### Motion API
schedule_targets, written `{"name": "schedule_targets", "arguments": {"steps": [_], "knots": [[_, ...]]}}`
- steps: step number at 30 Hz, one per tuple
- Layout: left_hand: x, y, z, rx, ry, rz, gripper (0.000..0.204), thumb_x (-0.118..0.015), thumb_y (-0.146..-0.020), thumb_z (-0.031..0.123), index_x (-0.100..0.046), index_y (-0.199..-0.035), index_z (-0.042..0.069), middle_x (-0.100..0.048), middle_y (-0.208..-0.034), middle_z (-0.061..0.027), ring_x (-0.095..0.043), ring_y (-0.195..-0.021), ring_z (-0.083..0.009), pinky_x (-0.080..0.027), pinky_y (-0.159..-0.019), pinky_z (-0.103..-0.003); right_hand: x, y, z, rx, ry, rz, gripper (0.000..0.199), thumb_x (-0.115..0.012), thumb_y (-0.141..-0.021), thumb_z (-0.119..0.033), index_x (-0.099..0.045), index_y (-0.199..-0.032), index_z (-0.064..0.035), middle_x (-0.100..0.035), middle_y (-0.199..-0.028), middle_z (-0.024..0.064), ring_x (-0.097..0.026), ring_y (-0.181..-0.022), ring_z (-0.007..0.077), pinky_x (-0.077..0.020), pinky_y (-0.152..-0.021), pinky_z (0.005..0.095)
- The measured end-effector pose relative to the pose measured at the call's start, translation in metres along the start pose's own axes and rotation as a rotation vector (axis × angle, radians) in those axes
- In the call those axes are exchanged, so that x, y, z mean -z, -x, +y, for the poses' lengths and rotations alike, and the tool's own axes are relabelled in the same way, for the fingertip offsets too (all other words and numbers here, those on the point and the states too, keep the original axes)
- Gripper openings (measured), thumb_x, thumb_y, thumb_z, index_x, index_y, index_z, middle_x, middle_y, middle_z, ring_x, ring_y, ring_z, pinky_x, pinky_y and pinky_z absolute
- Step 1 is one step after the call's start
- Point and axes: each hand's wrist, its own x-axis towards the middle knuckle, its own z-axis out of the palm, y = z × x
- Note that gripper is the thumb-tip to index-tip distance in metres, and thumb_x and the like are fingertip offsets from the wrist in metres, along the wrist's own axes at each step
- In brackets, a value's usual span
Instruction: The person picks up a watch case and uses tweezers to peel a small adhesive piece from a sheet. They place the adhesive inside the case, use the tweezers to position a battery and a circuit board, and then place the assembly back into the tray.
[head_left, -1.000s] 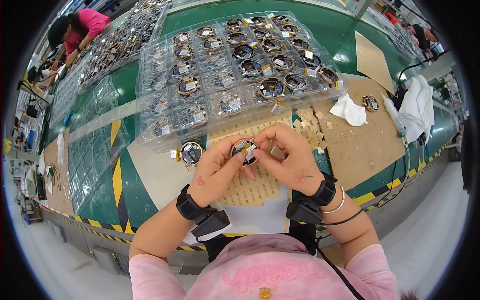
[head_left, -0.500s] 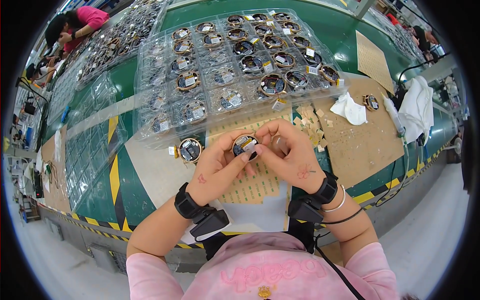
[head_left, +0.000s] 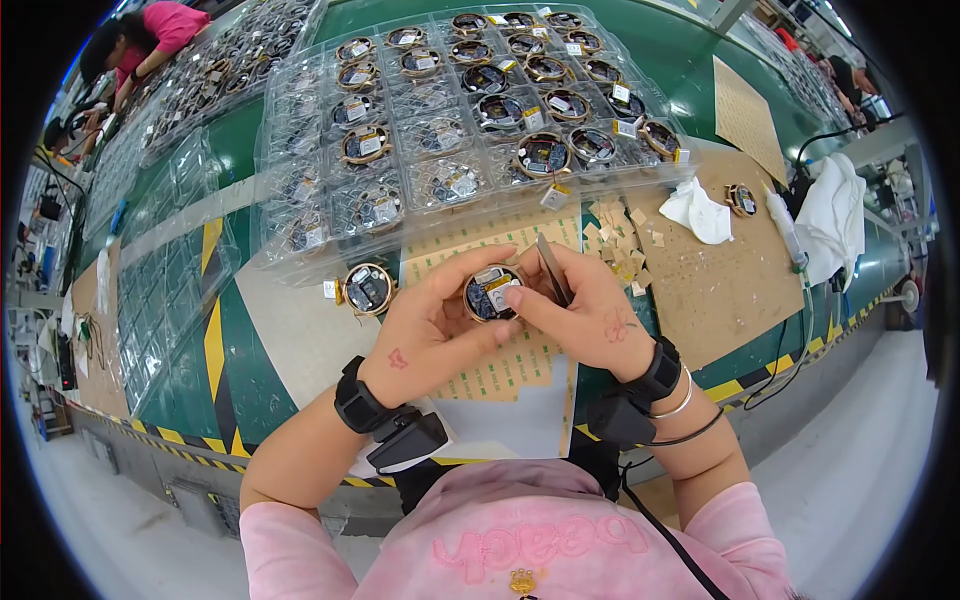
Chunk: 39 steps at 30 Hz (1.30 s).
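Observation:
My left hand [head_left: 412,325] is closed around the rim of a round, gold-edged watch case [head_left: 480,299] with its circuit board and a silvery battery facing up. Over the battery presses the thumb of my right hand [head_left: 592,312], its fingers curled by the case's right side. Slim grey metal tweezers [head_left: 551,268] stick up from between the right hand's fingers, their lower end hidden. Another open watch case [head_left: 367,289] lies just left of my left hand, a small battery hanging out beside it. Under both hands is a tan sheet of adhesive pieces [head_left: 500,378].
Beyond my hands, a clear compartment tray [head_left: 395,215] holds many watch cases. Tan scraps [head_left: 618,245] lie to the right, next to a brown board [head_left: 735,285] with a white cloth [head_left: 695,212], a lone watch case [head_left: 741,200] and a white tube [head_left: 786,228]. People work farther off.
The tweezers now stand up between my right fingers. The watch case is tilted flatter, showing more of its inside, and my right thumb has shifted on it.

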Motion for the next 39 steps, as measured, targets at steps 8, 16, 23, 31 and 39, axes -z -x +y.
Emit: {"name": "schedule_targets", "arguments": {"steps": [8,16,23,31,39], "knots": [[0.008,0.002,-0.012,-0.098,-0.262,-0.022,0.053,-0.069,-0.079,0.0,-0.05,-0.128,0.007,-0.061,-0.112,-0.0007,-0.059,-0.079,-0.0041,-0.048,-0.059,-0.018,-0.008,-0.001,0.008,-0.025,-0.041,-0.082,0.017,-0.066,-0.085,-0.015,-0.059,-0.092,-0.0013,-0.046,-0.064,-0.0058,-0.036,-0.057,0.0028,-0.0291,-0.05,0.0215],[0.002,0.002,-0.015,-0.068,-0.182,0.047,0.053,-0.069,-0.078,-0.002,-0.05,-0.127,0.006,-0.06,-0.109,-0.0029,-0.06,-0.081,-0.0063,-0.05,-0.06,-0.019,-0.014,-0.007,0.028,-0.012,-0.176,-0.023,0.023,-0.066,-0.083,-0.02,-0.056,-0.083,0.0005,-0.048,-0.061,0.0018,-0.044,-0.057,0.0067,-0.0354,-0.05,0.0261],[0.003,0.002,-0.006,-0.076,-0.153,-0.01,0.06,-0.064,-0.076,-0.013,-0.043,-0.131,0.001,-0.054,-0.117,-0.0069,-0.06,-0.088,-0.0103,-0.053,-0.063,-0.022,-0.002,0.001,0.009,-0.191,-0.635,-0.189,0.019,-0.062,-0.086,-0.014,-0.056,-0.098,-0.0004,-0.053,-0.078,-0.0042,-0.044,-0.067,0.0018,-0.0367,-0.056,0.0214],[0.007,0.002,-0.012,-0.027,-0.145,-0.038,0.062,-0.066,-0.074,-0.012,-0.044,-0.131,0.001,-0.058,-0.111,-0.0062,-0.058,-0.091,-0.009,-0.051,-0.073,-0.022,-0.006,-0.001,0.018,-0.15,-0.48,-0.173,0.022,-0.061,-0.086,-0.013,-0.055,-0.101,0.0008,-0.053,-0.078,-0.0037,-0.044,-0.067,0.0032,-0.0369,-0.057,0.0219],[0.007,0.0,-0.022,-0.162,-0.145,-0.042,0.061,-0.068,-0.073,-0.009,-0.046,-0.129,0.001,-0.058,-0.113,-0.0072,-0.059,-0.094,-0.0118,-0.048,-0.083,-0.025,-0.017,-0.004,0.032,-0.089,-0.478,-0.15,0.022,-0.063,-0.084,-0.014,-0.055,-0.098,0.0005,-0.051,-0.074,-0.0031,-0.042,-0.064,0.0037,-0.0356,-0.055,0.0223]]}}
